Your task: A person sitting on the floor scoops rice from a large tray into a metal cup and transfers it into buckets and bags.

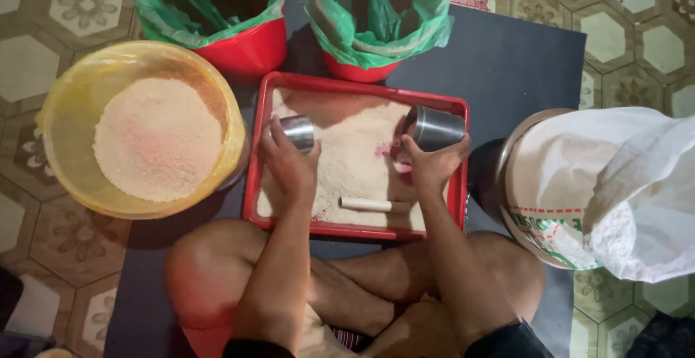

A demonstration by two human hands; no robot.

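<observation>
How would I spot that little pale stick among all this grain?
Find the red tray in front of the seated person. Near its front edge, between the two wrists, a short cream-coloured stick lies flat on the grain. Unlike the two shiny metal cups, no hand holds it.

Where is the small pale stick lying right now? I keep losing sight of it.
The pale stick lies on the grain near the front edge of the red tray, between the person's two forearms.

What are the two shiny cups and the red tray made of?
The two cups, one in the left hand and one in the right hand, look like steel: the left cup and right cup are grey with bright glints. The red tray looks like plastic, with a smooth, evenly coloured rim.
</observation>
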